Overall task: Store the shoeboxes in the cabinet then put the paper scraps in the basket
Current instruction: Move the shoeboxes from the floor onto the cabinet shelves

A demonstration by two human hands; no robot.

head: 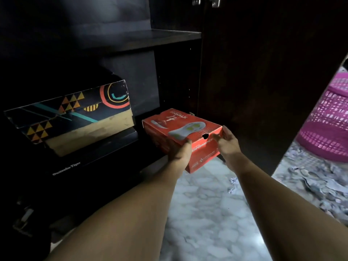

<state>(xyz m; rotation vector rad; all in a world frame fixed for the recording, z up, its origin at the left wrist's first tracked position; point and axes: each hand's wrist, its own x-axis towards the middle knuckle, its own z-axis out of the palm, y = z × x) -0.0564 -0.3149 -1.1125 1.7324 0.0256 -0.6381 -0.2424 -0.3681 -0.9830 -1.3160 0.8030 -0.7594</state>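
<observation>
Both hands clamped on near end of red cardboard shoebox (180, 127): left hand (178, 149) wraps the left corner, right hand (227, 142) pinches the right corner. Box sits half inside dark wooden cabinet (177, 38), beside black patterned shoebox (69, 113). Open cabinet door (263, 91) separates it from pink plastic basket (327, 125); paper scraps (310, 181) on marble floor (207, 213).

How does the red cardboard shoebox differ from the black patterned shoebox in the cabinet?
The red cardboard shoebox is held at its near end by left hand and right hand; the black patterned shoebox is untouched. The red shoebox juts out of the dark cabinet; the patterned one sits inside, atop another dark box. Both are lidded.
</observation>
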